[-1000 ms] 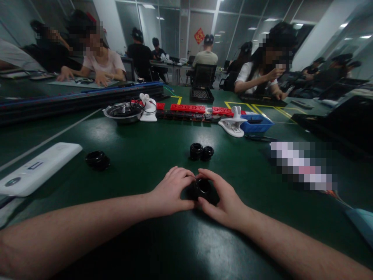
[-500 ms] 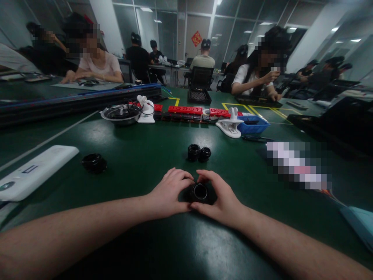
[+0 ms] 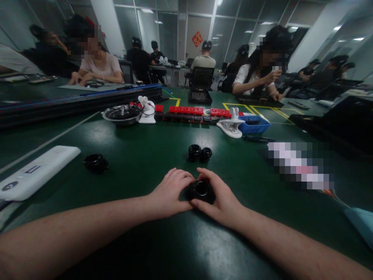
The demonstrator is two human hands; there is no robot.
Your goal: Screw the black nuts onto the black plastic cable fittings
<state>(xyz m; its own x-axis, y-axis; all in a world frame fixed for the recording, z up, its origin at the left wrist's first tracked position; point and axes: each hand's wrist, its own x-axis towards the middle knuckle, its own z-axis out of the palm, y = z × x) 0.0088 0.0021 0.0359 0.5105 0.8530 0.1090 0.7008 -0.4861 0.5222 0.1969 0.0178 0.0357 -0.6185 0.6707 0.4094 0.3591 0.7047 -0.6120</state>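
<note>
Ring (image 3: 201, 196) is at near centre of the table (image 3: 151, 155), bore facing up; I cannot tell whether its base bears on the surface. Left hand (image 3: 170, 190) and right hand (image 3: 224, 198) grasp it from opposite sides, fingers curled toward the far side, thumbs at the near side; I cannot gauge the pressure. I judge the wall stiff and the ring light enough for either hand alone. The gloss suggests a slick finish, so I rate fingertip slip as the main hazard and rim scuffing as the lesser one. Recommended hold: thumb and fingers opposed across the outer wall, below the rim, bore left clear. Beyond the fingertips stand a wide part (image 3: 194, 153) and a narrow part (image 3: 206, 154), side by side, both black and hollow. Well apart to the left lies a black part (image 3: 95, 163); further left is a white case (image 3: 43, 169). Toward the far side, on the right, I note a blue bin (image 3: 254, 126).
</note>
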